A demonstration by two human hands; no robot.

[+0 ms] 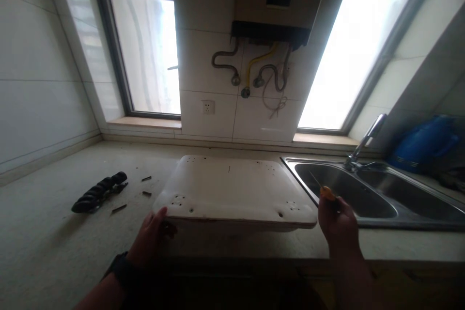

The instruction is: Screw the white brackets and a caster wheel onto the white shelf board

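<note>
The person's two arms are nearest. The left arm (98,290) has a dark band (125,269) on the wrist, and the right arm (348,271) comes up on the other side. Between the two hands is a big white panel (232,191) with round corners. It lies flat, and its near left corner is in the fingers of the left hand (150,230). The thumb is on top and the other fingers bend under the edge, a little apart, so the corner sits between them. The right hand (337,220) is just past the near right corner. Its fingers are closed around a tool with an orange handle (327,193). A thin tip sticks out of the tool, pointing up and to the left over the sink.

The panel has small holes near its corners and a short dark mark near its far edge. It sits on a pale bench (47,242). To its left lies a black bumpy thing (98,193), and between them are three thin dark bits (146,193). To the right is a shiny metal sink (417,218) with two bowls and a tap (366,140). A blurry blue thing (423,143) is behind it.

At the back is a tiled wall (207,77) with a socket (208,107). A big box (279,14) hangs there with bendy pipes (223,61) below, between two bright windows (145,53).
</note>
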